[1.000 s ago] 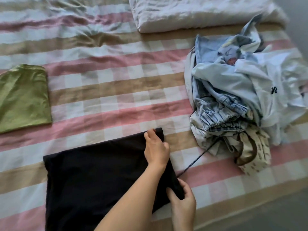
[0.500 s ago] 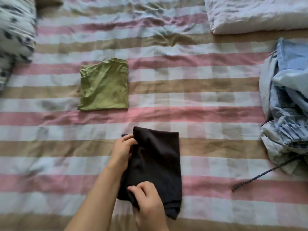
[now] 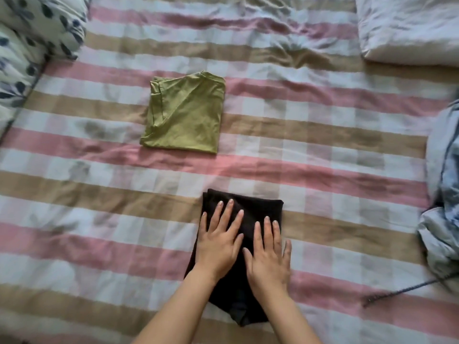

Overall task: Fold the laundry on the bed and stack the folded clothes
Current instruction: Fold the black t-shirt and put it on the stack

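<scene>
On the folded black garment, left hand and right hand press flat, fingers straight and spread.

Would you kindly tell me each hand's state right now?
Left hand: open, flat on the black garment.
Right hand: open, flat on it too.

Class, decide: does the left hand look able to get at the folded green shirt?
Probably yes. The left hand lies flat on the black garment, holding nothing, and only striped sheet lies between it and the green shirt ahead; a forward lean may be needed.
</scene>
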